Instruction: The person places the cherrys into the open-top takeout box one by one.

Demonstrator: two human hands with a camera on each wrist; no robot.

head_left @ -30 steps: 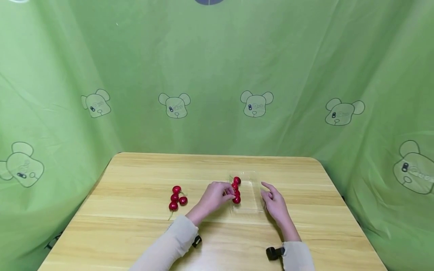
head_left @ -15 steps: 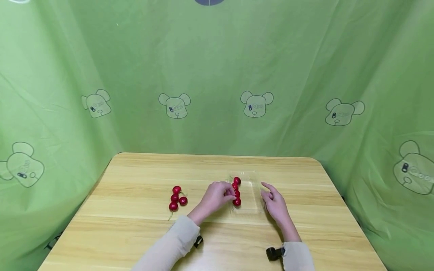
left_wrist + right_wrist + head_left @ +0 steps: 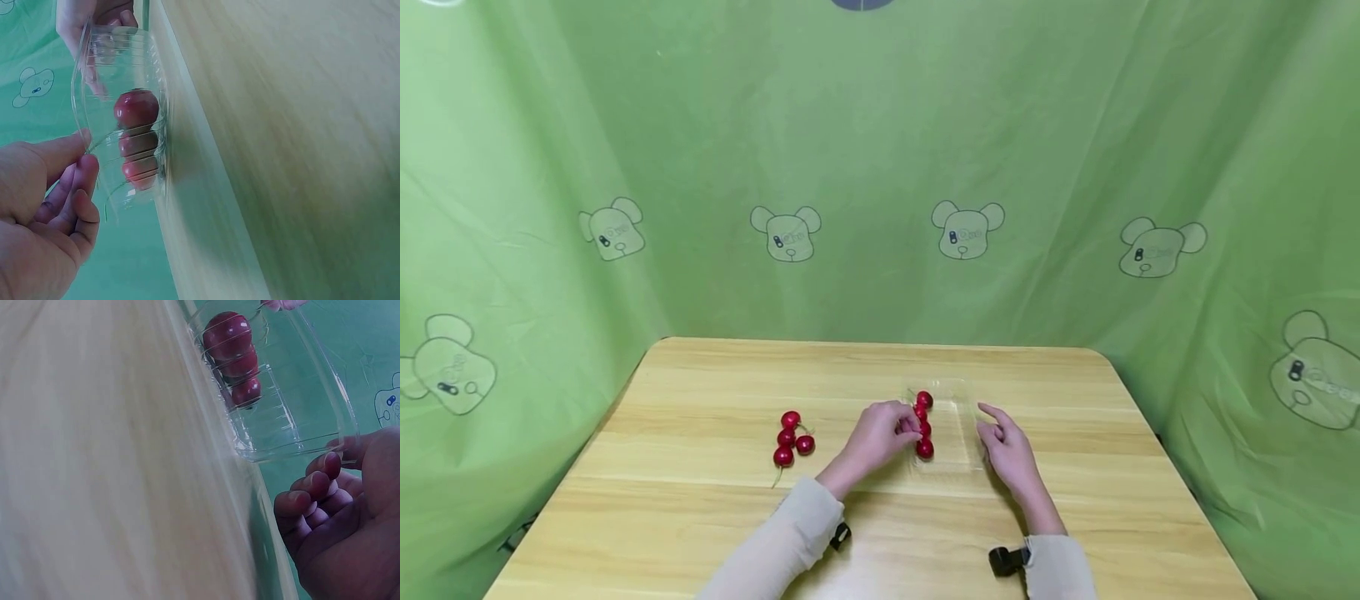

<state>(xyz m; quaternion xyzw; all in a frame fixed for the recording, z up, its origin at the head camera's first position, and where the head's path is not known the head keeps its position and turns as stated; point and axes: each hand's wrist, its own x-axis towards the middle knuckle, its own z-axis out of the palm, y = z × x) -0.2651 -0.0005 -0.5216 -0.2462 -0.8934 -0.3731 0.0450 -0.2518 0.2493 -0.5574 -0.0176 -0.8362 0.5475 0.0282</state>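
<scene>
Several red cherries [image 3: 924, 448] sit in a row along the left side of a clear plastic box [image 3: 957, 462]. My left hand [image 3: 877, 429] is at the box's left rim, thumb and fingertip pinching a thin green cherry stem [image 3: 107, 139] that runs down to the fruit [image 3: 135, 109]. The rim overlaps these fingertips in the left wrist view. On the opposite side my right hand [image 3: 1009, 454] holds the box's right edge; its index finger points forward and the other fingers are curled. In the right wrist view its fingertips [image 3: 328, 464] lie right at the rim's corner.
A small cluster of cherries with stems [image 3: 786, 437] lies on the wooden table [image 3: 722, 508], left of my left hand. Behind the table and at both sides hangs a green curtain [image 3: 865, 292] with bear-head drawings. Black cameras [image 3: 1006, 561] are strapped to the wrists.
The nearest cherry in the box has shifted slightly toward me. My left hand has moved very slightly to the right; my right hand and the cluster on the table have stayed put.
</scene>
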